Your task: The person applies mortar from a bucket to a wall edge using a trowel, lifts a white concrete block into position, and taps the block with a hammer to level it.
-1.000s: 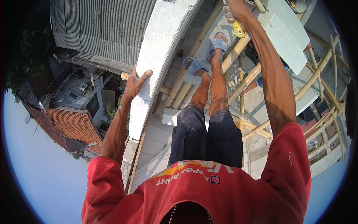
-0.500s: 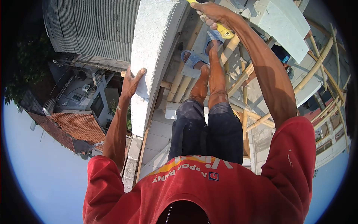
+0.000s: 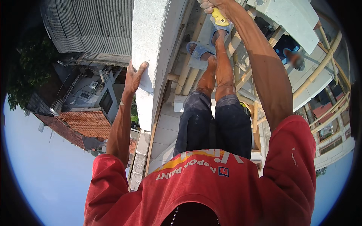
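My left hand (image 3: 134, 78) grips the outer edge of a long white block wall (image 3: 148, 41); its thumb lies on the top face, the fingers go over the far side and are partly hidden. At the upper edge of the view my right hand (image 3: 215, 5) is closed round the yellow handle (image 3: 220, 18) of a tool. The handle's butt, with a hole in it, sticks out below the fist. The tool's working end is out of view, so its kind cannot be told.
Bamboo poles (image 3: 190, 56) run below my blue sandals (image 3: 198, 49). Another person (image 3: 296, 60) is lower down at the right, beside a pale panel (image 3: 292, 20). Beyond the wall, far below, lie a corrugated roof (image 3: 88, 28) and an orange tiled roof (image 3: 85, 124).
My right hand and the yellow handle have moved up, partly out of view. The left hand keeps its hold on the wall. The other person shows more at the right.
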The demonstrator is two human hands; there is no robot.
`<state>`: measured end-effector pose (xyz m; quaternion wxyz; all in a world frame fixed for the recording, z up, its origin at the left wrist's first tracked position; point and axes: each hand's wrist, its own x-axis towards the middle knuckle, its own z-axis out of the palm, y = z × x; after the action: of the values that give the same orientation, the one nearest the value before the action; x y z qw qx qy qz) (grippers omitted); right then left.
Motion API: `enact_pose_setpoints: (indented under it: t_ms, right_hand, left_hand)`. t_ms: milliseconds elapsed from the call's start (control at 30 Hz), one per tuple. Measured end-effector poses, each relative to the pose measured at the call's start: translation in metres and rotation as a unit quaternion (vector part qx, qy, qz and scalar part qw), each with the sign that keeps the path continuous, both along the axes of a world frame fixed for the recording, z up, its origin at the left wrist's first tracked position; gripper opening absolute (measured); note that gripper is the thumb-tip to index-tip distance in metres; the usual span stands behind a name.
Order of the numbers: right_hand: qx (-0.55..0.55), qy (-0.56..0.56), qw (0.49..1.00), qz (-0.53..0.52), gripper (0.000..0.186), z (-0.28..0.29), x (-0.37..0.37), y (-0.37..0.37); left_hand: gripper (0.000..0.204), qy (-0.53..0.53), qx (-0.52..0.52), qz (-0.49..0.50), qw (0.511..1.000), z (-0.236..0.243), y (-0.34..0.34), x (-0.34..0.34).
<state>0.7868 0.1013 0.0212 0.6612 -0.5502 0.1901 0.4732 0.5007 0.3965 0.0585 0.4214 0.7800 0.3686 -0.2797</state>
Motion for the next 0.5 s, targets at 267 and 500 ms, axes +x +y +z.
enact_pose_setpoints:
  t_ms: [267,500]
  right_hand:
    - [-0.049,0.231,0.915,-0.328,0.038,0.021,-0.12,-0.002]
    - [-0.002,0.454,0.809,-0.374,0.039,0.021,-0.255,0.051]
  left_hand:
    - [0.1,0.015,-0.027,0.017,0.999,0.007,-0.004,0.006]
    - [0.106,0.026,-0.017,0.018,0.999,0.004,-0.005,0.006]
